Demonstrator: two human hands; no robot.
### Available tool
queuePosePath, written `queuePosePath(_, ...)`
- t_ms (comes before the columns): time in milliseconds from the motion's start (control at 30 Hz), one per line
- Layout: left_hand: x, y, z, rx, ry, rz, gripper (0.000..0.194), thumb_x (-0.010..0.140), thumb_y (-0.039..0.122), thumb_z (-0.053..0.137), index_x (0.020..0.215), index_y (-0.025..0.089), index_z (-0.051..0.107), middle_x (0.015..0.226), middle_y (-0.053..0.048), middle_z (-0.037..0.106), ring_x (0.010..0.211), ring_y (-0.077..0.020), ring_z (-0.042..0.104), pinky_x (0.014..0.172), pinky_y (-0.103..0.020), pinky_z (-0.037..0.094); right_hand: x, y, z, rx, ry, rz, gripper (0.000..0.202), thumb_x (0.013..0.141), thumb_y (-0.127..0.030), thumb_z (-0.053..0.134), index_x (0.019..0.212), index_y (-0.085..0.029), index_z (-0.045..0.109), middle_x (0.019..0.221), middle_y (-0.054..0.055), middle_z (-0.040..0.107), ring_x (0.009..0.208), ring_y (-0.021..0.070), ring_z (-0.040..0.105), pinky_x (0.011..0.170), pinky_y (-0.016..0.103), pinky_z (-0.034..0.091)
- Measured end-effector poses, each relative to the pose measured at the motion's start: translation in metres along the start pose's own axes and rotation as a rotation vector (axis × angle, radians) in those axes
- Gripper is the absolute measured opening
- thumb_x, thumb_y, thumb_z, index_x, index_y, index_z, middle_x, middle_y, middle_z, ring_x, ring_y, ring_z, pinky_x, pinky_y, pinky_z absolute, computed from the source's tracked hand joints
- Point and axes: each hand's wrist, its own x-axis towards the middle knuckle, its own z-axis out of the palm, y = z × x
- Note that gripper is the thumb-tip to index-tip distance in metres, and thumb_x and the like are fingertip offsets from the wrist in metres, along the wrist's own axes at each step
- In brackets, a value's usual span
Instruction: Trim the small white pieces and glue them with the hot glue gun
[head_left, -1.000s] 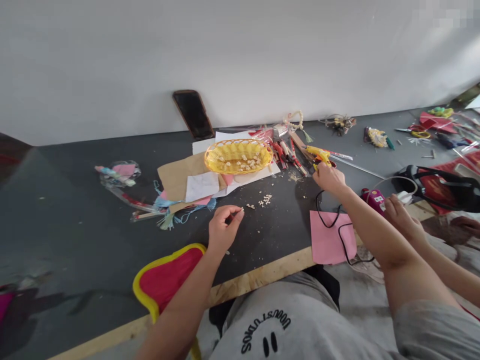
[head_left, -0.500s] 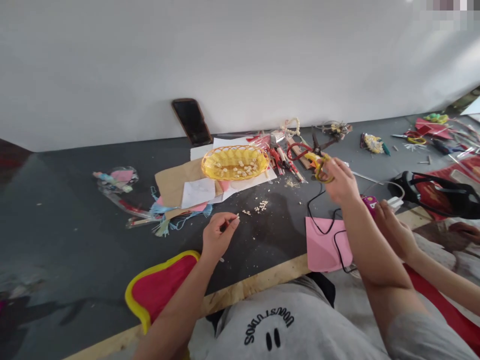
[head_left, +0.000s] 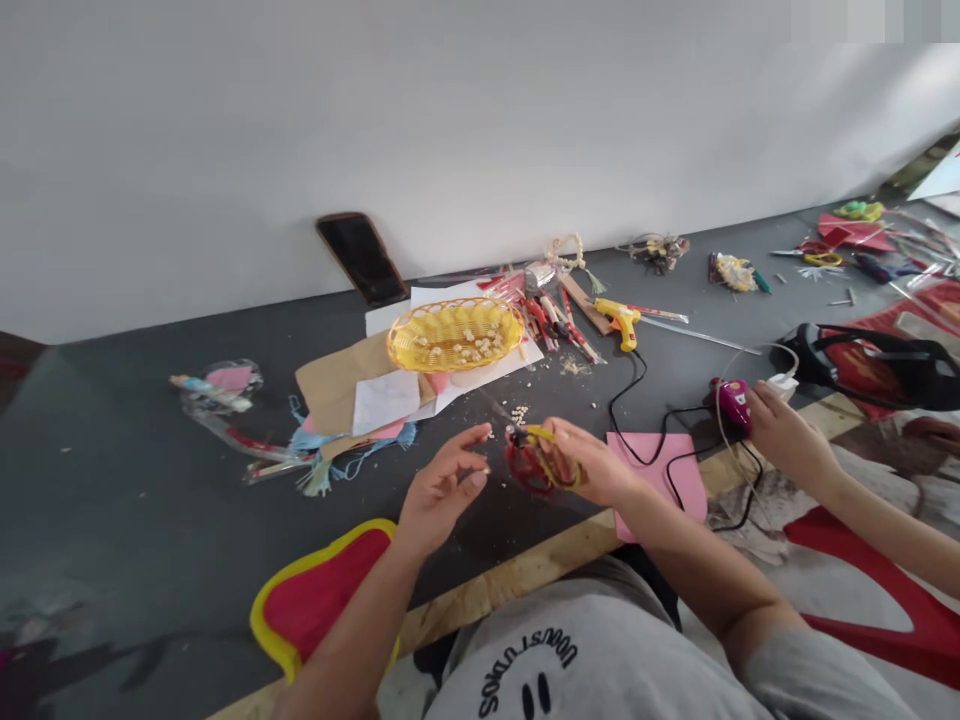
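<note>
While sitting at the dark table (head_left: 150, 520) in the head view, the person is gripping red and yellow scissors (head_left: 534, 462) in the right hand (head_left: 592, 470), just above the tabletop near some scattered beads (head_left: 517, 412). Left hand (head_left: 442, 490) is hovering just beside the scissor blades, thumb and forefinger pinching narrow, on what I cannot tell. Behind are lying a yellow basket (head_left: 454, 335) and a glue gun (head_left: 619, 320), and a co-worker's hand (head_left: 784, 435) is resting by a purple device (head_left: 729, 402)

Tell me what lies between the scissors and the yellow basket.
In the head view, loose pale beads lie on bare dark table between scissors and yellow basket.
</note>
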Motion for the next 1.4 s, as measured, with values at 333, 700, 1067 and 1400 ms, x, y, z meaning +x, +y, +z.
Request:
queuePosePath(333, -0.008, 0.012, 0.019, -0.261, 0.109, -0.220, 0.039, 0.072, 0.059, 0.077, 0.075, 0.020, 0.070, 0.111, -0.013, 0.073, 0.103, -0.0272, 0.066, 0.087, -0.040, 0.055, -0.004, 0.032, 0.002, 0.076, -0.063, 0.244, 0.043, 0.079, -0.061, 0.073, 0.086, -0.020, 0.062, 0.072, -0.003, 0.059, 0.060, 0.0101, 0.054, 0.057, 0.023, 0.043)
queuePosePath(700, 0.001, 0.031, 0.029, -0.147, 0.127, -0.074, 0.032, 0.077, 0.054, 0.075, 0.076, 0.022, 0.072, 0.125, -0.012, 0.067, 0.121, -0.0315, 0.060, 0.097, -0.048, 0.053, -0.012, 0.039, 0.002, 0.113, -0.401, 0.256, 0.067, 0.067, -0.038, 0.089, 0.122, -0.024, 0.053, 0.085, -0.003, 0.062, 0.063, 0.0070, 0.055, 0.057, 0.018, 0.039)
queuePosePath(1067, -0.004, 0.010, 0.026, -0.145, 0.303, -0.056, 0.014, 0.081, 0.034, 0.074, 0.084, 0.021, 0.075, 0.115, -0.010, 0.064, 0.113, -0.0231, 0.061, 0.099, -0.036, 0.047, -0.018, 0.003, -0.004, -1.251, -0.157, -0.358, 0.051, 0.086, -0.049, 0.070, 0.125, -0.018, 0.061, 0.104, 0.010, 0.065, 0.094, 0.0221, 0.060, 0.085, 0.037, 0.052)
queuePosePath(1400, -0.004, 0.006, 0.020, 0.073, 0.192, 0.025, 0.008, 0.084, 0.024, 0.065, 0.081, 0.022, 0.072, 0.100, -0.006, 0.069, 0.105, -0.0222, 0.063, 0.096, -0.035, 0.046, -0.016, 0.014, -0.009, -1.521, -0.123, -0.483, 0.057, 0.087, -0.049, 0.070, 0.134, -0.019, 0.058, 0.105, 0.011, 0.070, 0.101, 0.0248, 0.068, 0.089, 0.038, 0.057)
